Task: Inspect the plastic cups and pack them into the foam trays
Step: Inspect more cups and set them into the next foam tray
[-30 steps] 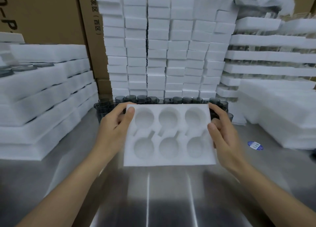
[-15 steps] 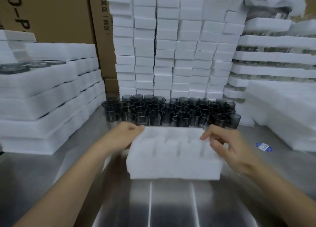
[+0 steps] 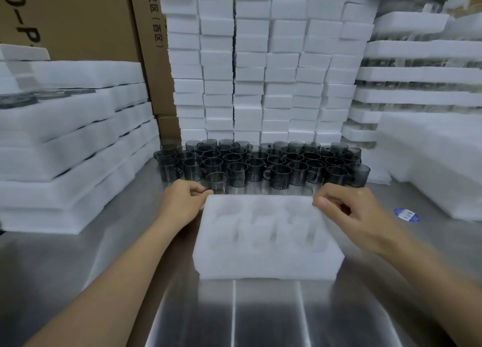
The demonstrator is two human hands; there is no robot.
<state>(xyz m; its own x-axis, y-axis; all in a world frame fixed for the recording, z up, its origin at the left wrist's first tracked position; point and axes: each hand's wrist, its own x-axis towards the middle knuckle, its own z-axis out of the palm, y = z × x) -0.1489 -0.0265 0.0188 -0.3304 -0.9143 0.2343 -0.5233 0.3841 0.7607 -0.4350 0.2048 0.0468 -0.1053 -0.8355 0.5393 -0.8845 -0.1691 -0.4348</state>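
Observation:
A white foam tray [image 3: 268,265] with six round pockets lies flat on the steel table in front of me, all pockets bare. My left hand [image 3: 182,200] has curled fingers at the tray's far left corner and pinches it. My right hand [image 3: 347,208] pinches the far right corner, thumb on the foam. Just beyond the tray stand several dark smoky plastic cups [image 3: 260,164] with handles, upright and packed close in rows.
Stacks of white foam blocks [image 3: 260,67] form a wall behind the cups. Stacked foam trays [image 3: 65,143] stand at the left and more foam trays [image 3: 430,153] at the right. Cardboard boxes [image 3: 78,20] stand at the back left. A blue sticker [image 3: 407,214] lies on the steel table [image 3: 260,315].
The tray was held up tilted toward me with its pockets facing me; it has come down flat onto the table. Both hands slid to its far corners.

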